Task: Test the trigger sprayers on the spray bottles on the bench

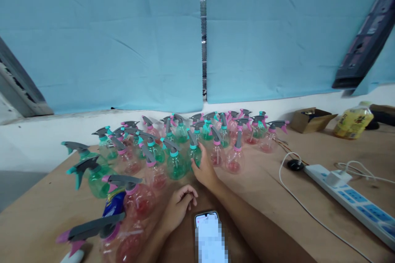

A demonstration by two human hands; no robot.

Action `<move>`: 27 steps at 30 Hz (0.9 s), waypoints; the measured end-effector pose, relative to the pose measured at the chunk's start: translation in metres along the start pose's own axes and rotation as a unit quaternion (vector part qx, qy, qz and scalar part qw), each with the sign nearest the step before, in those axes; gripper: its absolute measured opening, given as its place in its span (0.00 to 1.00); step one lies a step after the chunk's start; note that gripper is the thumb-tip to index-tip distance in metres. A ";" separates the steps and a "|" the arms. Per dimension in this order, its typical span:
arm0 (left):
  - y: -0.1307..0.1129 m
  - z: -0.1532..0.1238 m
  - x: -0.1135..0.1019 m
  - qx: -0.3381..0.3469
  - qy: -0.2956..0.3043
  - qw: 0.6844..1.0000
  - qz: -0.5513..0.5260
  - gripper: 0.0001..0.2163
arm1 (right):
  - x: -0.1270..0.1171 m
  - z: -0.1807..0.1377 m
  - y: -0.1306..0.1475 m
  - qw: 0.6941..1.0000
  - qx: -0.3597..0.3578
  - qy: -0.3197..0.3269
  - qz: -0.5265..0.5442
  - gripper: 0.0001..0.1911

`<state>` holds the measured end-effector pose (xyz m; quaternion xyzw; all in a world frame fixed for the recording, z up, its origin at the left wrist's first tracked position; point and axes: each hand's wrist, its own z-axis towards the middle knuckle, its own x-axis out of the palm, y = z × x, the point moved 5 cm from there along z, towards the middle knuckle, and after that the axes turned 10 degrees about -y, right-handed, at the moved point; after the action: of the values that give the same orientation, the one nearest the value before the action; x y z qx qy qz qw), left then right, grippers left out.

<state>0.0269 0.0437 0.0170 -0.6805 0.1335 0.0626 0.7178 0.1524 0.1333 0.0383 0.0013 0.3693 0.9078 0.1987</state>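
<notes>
My right hand [205, 170] reaches in among a crowd of spray bottles, its fingers around the side of a green spray bottle [193, 154] with a grey trigger head and turquoise collar. That bottle stands upright on the table. Lower and to the left, my left hand [182, 203] rests near the table top, its fingers loosely curled in with nothing visible in them. Close by stand a second green spray bottle [177, 166] and a pink spray bottle [158, 176]. A lit phone [210, 234], its screen blurred out, lies between my forearms.
Several pink and green spray bottles spread across the wooden table [262, 197]. At left is a blue container [114, 203]. A power strip [348, 199] with white cables lies right, near a black round object [295, 165]. Farther back are a cardboard box [311, 121] and yellow-labelled bottle [354, 121].
</notes>
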 end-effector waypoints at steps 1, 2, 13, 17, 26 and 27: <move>0.000 0.000 0.000 -0.001 0.000 1.000 0.001 0.07 | 0.000 0.000 0.002 1.000 0.003 0.002 0.009 0.38; -0.001 0.000 0.000 -0.001 0.001 1.000 0.002 0.07 | -0.002 0.002 0.005 1.000 0.002 -0.002 0.018 0.40; 0.004 0.002 0.000 0.001 0.008 1.000 -0.001 0.07 | -0.069 0.062 0.057 0.988 -0.041 -0.136 -0.066 0.37; 0.003 0.001 0.001 0.001 0.009 1.000 0.001 0.08 | -0.070 0.075 0.045 0.988 -0.063 -0.065 -0.122 0.39; 0.005 0.002 0.001 0.000 0.015 1.000 0.010 0.08 | -0.074 0.077 0.032 0.967 -0.029 -0.043 -0.249 0.35; 0.005 0.003 0.001 0.000 0.016 1.000 0.010 0.08 | -0.075 0.078 0.033 0.964 -0.023 -0.038 -0.263 0.33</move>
<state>0.0267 0.0466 0.0117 -0.6801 0.1522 0.0589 0.7147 0.2211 0.1372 0.1275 -0.0665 0.3275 0.8313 0.4441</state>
